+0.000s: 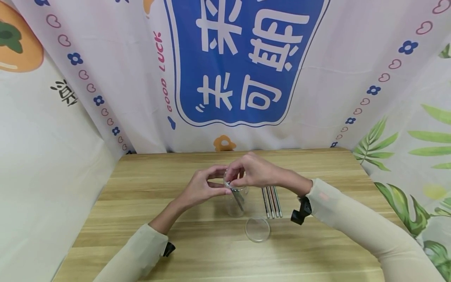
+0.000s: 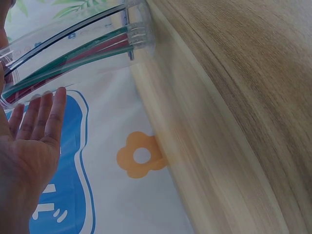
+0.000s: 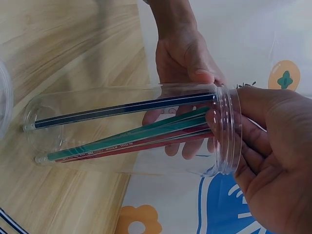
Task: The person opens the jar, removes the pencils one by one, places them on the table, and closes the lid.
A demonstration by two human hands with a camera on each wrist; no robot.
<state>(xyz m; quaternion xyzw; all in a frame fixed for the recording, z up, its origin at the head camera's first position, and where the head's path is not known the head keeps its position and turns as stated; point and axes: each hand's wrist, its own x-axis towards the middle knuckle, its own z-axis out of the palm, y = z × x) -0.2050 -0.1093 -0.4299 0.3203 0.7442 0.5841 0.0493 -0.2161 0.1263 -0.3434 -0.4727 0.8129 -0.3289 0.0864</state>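
Note:
A clear plastic jar [image 1: 233, 206] stands upright on the table, its mouth uncovered. My left hand [image 1: 206, 187] holds it near the rim, thumb on one side and fingers round the other. Inside, a dark blue pencil [image 3: 122, 111] leans apart from a bundle of green and red pencils [image 3: 126, 138]. My right hand [image 1: 254, 171] is over the mouth with its fingertips dipping inside. In the right wrist view those fingers pinch the upper ends of the bundle; the exact contact is partly hidden by the ribbed rim.
Several pencils [image 1: 272, 201] lie side by side on the table, right of the jar. A round clear lid [image 1: 257, 230] rests flat nearer to me. A printed cloth [image 1: 141, 117] hangs behind the wooden table [image 1: 197, 254].

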